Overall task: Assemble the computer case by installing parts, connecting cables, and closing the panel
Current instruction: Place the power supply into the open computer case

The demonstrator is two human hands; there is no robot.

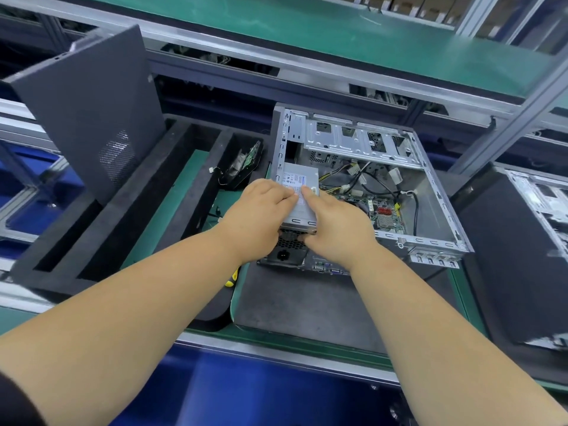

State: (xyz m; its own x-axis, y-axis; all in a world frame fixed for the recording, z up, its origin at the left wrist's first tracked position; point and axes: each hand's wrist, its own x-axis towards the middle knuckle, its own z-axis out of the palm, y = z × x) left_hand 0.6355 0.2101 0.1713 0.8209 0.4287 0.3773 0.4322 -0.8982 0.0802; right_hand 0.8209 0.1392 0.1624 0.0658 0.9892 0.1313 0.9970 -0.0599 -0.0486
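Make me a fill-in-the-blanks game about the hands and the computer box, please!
1. Both hands rest on the silver ____ supply in the open computer case.
2. The dark side panel stands on the ____ side of the case.
3. The right hand points one ____ at the label.
4. The mat under the black foam is ____.

Missing words: power; left; finger; green
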